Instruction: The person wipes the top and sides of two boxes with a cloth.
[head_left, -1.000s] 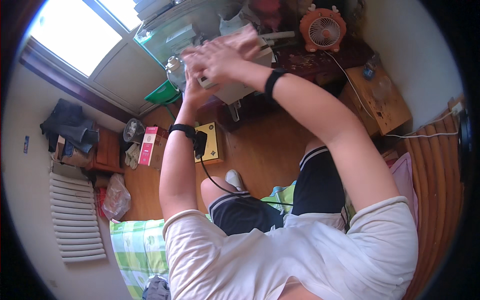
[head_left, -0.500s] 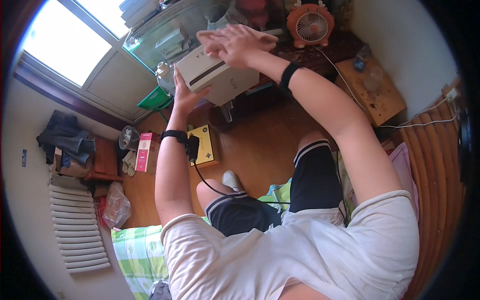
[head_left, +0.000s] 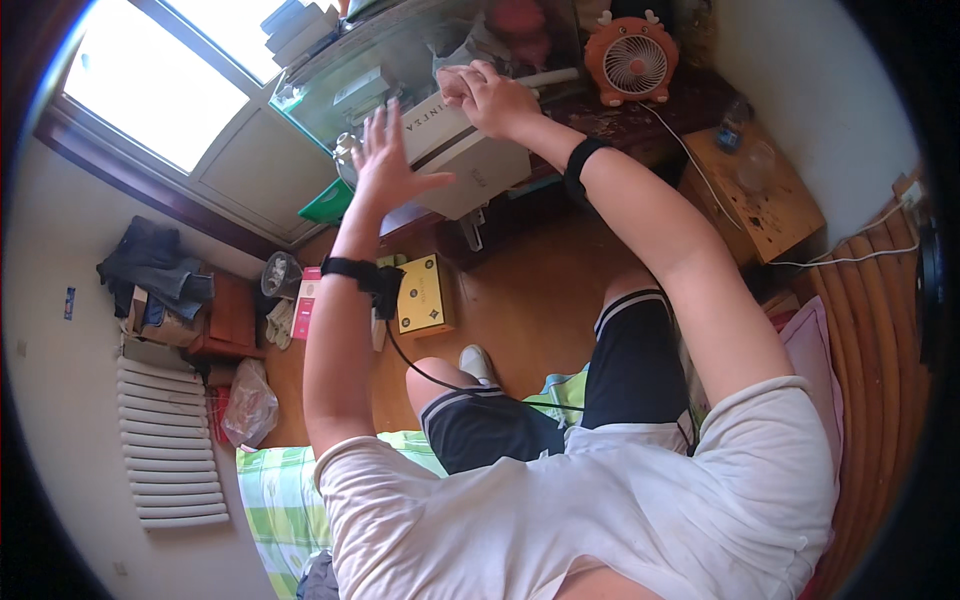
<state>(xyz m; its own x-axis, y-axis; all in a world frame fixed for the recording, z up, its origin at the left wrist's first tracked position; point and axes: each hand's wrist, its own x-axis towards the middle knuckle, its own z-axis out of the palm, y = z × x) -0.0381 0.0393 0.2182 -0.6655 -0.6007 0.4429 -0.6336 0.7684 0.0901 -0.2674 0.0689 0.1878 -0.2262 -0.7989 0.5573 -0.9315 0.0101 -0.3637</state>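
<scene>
A white box (head_left: pixel 470 178) with dark printing and a dark stripe stands at the edge of the dark desk ahead of me. At its left end, my left hand (head_left: pixel 390 165) is open with fingers spread, holding nothing; whether it touches the box I cannot tell. My right hand (head_left: pixel 500 105) is closed above the box's far right part. Its fingers are bunched round a pinkish, soft-looking cloth (head_left: pixel 455 86), mostly hidden by the hand.
An orange fan (head_left: pixel 632 62) stands on the desk to the right, its white cord trailing past a small wooden cabinet (head_left: pixel 770 215). A glass tank (head_left: pixel 330 115) stands behind the box. On the floor are a yellow box (head_left: pixel 424 296) and a pink-and-white box (head_left: pixel 305 302).
My left hand has let go of the box's left side and spread its fingers. The right hand has drawn together, bunching the cloth that lay flatter over the box top.
</scene>
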